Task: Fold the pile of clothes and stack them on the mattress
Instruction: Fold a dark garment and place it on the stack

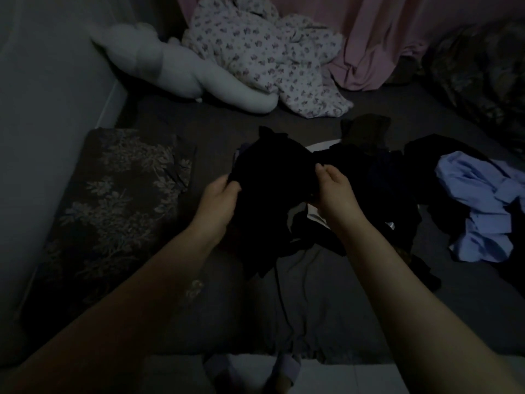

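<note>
The room is very dark, so the black garment [270,177] between my hands is only a shape, and I cannot tell what kind of clothing it is or where it ends against the dark pile of clothes [377,183] just right of my right hand. My left hand [218,200] grips its left edge with curled fingers, and my right hand [332,186] pinches its right edge between thumb and fingers. Both arms reach forward over the mattress [326,294], and a light blue shirt [480,206] lies further right.

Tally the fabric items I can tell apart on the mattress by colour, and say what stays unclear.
Black garment, gripped by left hand and right hand: 1
Light blue shirt: 1
Floral-print white bedding: 1
Pink cloth: 1
Dark pile: separate pieces cannot be counted
Total distinct: 4, plus the pile
</note>
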A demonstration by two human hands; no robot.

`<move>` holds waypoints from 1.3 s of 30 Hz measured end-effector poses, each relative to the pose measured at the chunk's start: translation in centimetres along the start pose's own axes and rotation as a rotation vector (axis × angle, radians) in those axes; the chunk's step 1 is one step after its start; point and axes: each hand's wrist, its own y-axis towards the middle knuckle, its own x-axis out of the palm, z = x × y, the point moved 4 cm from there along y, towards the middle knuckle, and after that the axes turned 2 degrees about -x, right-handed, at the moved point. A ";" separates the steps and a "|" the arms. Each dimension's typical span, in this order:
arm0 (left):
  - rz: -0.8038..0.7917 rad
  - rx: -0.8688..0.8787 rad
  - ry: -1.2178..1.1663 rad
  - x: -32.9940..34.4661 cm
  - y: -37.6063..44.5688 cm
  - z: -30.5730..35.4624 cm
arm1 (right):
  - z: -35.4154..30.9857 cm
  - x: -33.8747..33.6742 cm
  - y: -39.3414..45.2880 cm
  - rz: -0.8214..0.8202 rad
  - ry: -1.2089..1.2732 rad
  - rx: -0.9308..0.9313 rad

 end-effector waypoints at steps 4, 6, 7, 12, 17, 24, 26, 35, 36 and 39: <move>0.025 0.050 -0.035 -1.9 0.6 1.5 | -0.4 -2.2 0.3 0.100 -0.085 -0.003; -0.023 0.199 0.145 -2.3 0.3 2.8 | -1.2 -3.3 0.2 0.081 -0.100 -0.047; -0.015 0.280 0.242 -2.4 0.2 3.5 | -1.6 -3.9 0.1 0.048 -0.107 -0.062; 0.089 0.407 0.397 -3.8 1.0 5.7 | -2.6 -7.6 0.2 0.092 -0.360 -0.177; 0.113 0.387 0.436 -4.5 1.0 7.2 | -4.1 -9.5 -0.3 0.196 -0.456 -0.240; 0.071 0.536 0.612 -5.5 2.0 9.1 | -6.0 -10.2 -0.7 0.123 -0.459 -0.204; 0.030 0.596 0.710 -5.8 2.2 8.7 | -5.9 -10.6 -1.1 0.140 -0.384 -0.175; -0.018 0.203 1.080 -8.0 4.2 -2.9 | -3.2 -12.2 -0.9 0.342 -0.017 0.015; 0.024 0.165 1.036 -8.0 4.3 -3.7 | -2.6 -12.2 -0.7 0.343 -0.044 0.038; 0.043 0.113 0.912 -7.3 5.0 -4.9 | -1.0 -12.1 0.0 0.315 -0.147 0.085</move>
